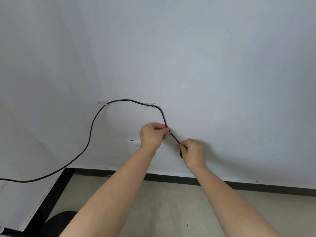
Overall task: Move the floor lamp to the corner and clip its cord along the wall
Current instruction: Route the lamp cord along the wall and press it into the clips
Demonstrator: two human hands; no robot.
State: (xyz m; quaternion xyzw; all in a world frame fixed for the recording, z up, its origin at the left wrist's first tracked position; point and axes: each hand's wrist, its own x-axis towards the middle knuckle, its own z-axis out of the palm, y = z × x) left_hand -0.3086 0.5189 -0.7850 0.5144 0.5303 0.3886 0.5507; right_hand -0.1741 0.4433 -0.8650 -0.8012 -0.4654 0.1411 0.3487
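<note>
Our left hand (152, 134) pinches a small clip (169, 131) on the cord (92, 124). Our right hand (192, 153), just beside it, is closed around the cord's end. Two more clips (150, 104) sit above our hands.

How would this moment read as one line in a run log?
step: clipping thin black cord to white wall | left hand: pinching cord at small clear clip | right hand: holding cord end | two clips already holding cord
</note>
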